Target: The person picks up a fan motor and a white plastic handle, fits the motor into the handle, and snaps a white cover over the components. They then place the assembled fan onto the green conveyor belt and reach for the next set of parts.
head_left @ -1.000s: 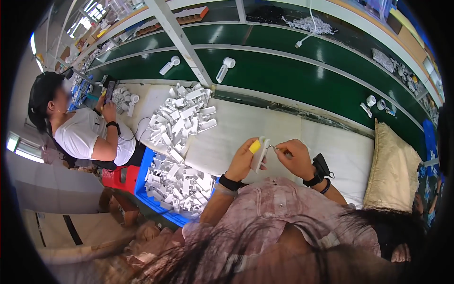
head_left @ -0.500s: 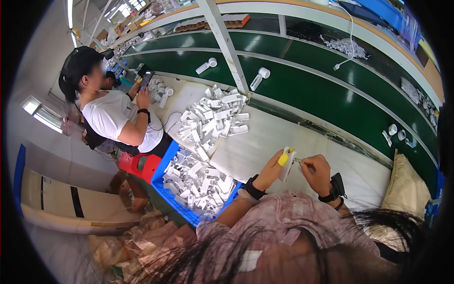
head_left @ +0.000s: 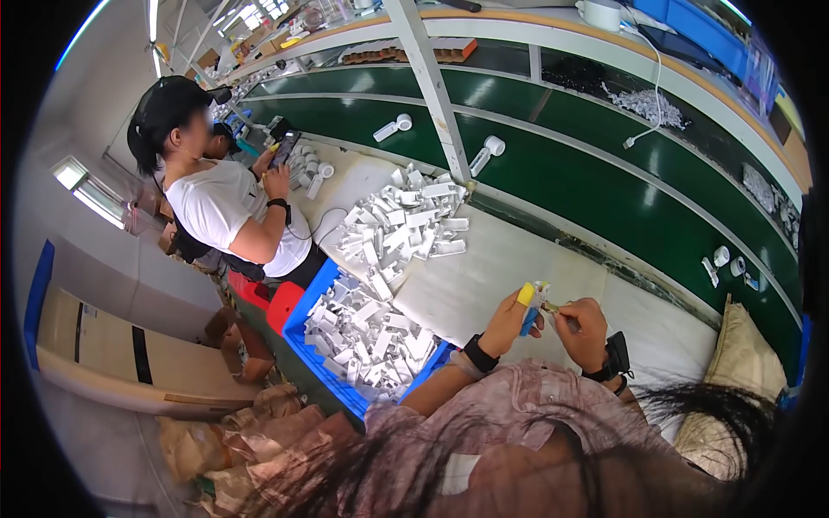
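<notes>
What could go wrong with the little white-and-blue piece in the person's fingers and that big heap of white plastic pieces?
The little white-and-blue piece is held in the left hand's fingers, so it might slip onto the pale, flat table. The right hand is very close, so fingers could bump it. The loose heap of white plastic pieces reaches near the table's edge beside the blue plastic bin, so some might slide off.

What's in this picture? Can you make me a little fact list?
Left hand: holds a small white-and-blue part
Right hand: pinches a tiny thing, too blurry to name
Bin: blue, full of white pieces
Table: pale, with a white heap
Neighbour: white shirt, holding a dark device
</notes>
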### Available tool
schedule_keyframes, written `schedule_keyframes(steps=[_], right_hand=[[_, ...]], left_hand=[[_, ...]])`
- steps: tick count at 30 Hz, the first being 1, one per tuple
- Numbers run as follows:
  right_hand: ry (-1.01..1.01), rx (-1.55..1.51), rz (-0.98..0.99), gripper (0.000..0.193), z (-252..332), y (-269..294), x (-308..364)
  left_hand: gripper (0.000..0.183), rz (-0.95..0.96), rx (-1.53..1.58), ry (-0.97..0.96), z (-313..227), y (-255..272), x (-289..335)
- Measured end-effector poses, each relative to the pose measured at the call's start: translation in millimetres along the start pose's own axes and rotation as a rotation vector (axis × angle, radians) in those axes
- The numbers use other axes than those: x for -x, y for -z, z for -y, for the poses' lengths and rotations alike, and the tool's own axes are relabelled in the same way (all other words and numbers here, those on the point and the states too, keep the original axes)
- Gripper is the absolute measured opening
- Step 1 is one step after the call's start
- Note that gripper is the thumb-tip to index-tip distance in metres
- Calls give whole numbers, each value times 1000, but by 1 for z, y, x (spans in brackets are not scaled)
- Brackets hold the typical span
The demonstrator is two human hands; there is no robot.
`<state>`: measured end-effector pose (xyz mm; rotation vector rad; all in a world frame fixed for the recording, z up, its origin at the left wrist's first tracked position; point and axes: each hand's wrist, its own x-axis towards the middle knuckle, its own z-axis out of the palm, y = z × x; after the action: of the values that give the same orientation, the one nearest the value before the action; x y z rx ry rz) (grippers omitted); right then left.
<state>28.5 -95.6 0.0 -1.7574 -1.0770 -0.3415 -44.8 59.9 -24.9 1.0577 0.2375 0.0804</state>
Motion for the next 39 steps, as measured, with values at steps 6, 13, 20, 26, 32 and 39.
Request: schedule_keyframes(steps=[6, 13, 20, 26, 32, 39], right_hand=[[-66, 0, 1, 17, 3, 2, 3], [4, 29, -41, 21, -1, 7, 2], [-38, 74, -66, 21, 6, 10, -1], [-8, 98, -44, 24, 1, 12, 3], [-24, 116, -98, 26, -2, 11, 7], [-37, 135, -117, 24, -1, 13, 5]], left_hand=[[38, -40, -12, 128, -7, -8, 0], [34, 20, 28, 133, -3, -7, -3], [35, 142, 52, 28, -4, -6, -8], [35, 192, -45, -77, -16, -21, -6], [43, 317, -199, -56, -17, -18, -9], [36, 310, -140, -33, -23, -28, -10]])
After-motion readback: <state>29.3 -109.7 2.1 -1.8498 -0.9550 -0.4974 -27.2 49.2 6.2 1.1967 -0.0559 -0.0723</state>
